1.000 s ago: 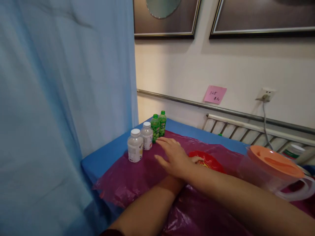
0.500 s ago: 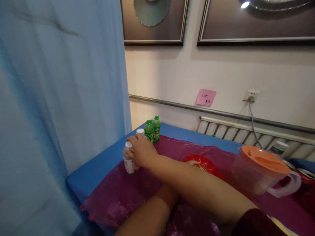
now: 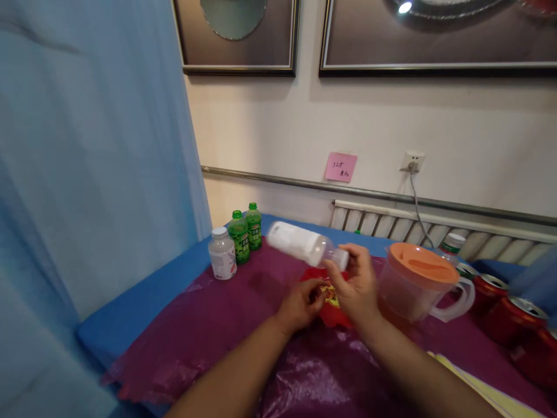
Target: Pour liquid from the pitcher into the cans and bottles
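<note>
My right hand [image 3: 359, 284] grips a clear plastic bottle with a white label [image 3: 296, 241] by its white cap end. The bottle is in the air, lying almost on its side, its base toward the left. Below it, my left hand [image 3: 302, 305] is over the red scalloped plate [image 3: 337, 316], fingers curled in toward the thumb. What those fingers hold, if anything, I cannot make out. A second white-labelled bottle [image 3: 223, 258] with a white cap stands upright to the left. Beside it are two green bottles, a nearer one [image 3: 239, 238] and a farther one [image 3: 253, 226].
A clear pitcher [image 3: 402, 290] with an orange lid stands right of the plate. Several red cans [image 3: 513, 319] and a white-capped bottle [image 3: 452, 244] are farther right. Purple plastic sheeting [image 3: 209, 337] covers the blue table [image 3: 108, 319]. A blue curtain [image 3: 108, 174] hangs at left.
My right hand has lifted one white-capped bottle from the left, brought it right and tipped it sideways. My arms are no longer crossed. The view has shifted to the right.
</note>
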`<state>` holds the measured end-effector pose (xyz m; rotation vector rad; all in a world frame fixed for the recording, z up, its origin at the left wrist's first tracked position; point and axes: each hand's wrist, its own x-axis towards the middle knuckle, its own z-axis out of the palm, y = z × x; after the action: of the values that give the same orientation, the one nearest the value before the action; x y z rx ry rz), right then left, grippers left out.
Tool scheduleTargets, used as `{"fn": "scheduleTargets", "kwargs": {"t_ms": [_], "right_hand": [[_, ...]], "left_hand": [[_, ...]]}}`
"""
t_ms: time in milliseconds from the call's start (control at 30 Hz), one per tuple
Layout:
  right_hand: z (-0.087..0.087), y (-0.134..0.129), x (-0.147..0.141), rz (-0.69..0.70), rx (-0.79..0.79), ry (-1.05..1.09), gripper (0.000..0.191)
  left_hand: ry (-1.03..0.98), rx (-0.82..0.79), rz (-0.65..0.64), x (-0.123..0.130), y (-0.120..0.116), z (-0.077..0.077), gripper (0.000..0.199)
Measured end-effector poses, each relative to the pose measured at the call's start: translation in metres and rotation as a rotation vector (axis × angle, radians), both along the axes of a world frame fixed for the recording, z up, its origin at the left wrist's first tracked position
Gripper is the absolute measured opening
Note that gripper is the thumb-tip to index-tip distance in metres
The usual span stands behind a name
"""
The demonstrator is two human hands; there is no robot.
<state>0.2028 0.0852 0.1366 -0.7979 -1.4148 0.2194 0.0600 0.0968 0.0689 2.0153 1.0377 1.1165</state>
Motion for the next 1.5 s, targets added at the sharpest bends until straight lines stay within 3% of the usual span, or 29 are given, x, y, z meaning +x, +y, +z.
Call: {"fn": "scheduleTargets", "kwargs": {"t_ms": [67,167,267,333,500,867,1500], "right_hand": [[-0.018,-0.001,0.032,-0.089,-0.001,0.033,0.039],[-0.039,-0.007,0.062,-0.183,0.023,-0.027,0.041],[-0.051,-0.015,0.072,-0.208,0.008,-0.076,0.038],[-0.056,-0.020,0.071,-0.141,-0.053,-0.051,0.037],[-0.064,-0.022,0.069,0.008,-0.153,0.002,0.035],[-0.058,-0.014,0.078,-0.055,-0.138,-0.170,0.035],[-0.053,-0.008,0.085,-0.034,0.015,-0.402,0.038]], "left_hand": [[0.046,0.096,0.080,0.000,-0.006,0.003,0.024],[0.116,0.366,0.239,0.003,-0.011,0.009,0.030],[0.199,0.590,0.339,0.008,-0.014,0.016,0.055],[0.295,0.648,0.337,0.010,-0.014,0.018,0.071],[0.454,0.606,0.238,0.010,-0.012,0.021,0.067],[0.459,0.578,0.383,0.010,-0.008,0.026,0.056],[0.443,0.564,0.362,0.006,-0.001,0.028,0.052]]}}
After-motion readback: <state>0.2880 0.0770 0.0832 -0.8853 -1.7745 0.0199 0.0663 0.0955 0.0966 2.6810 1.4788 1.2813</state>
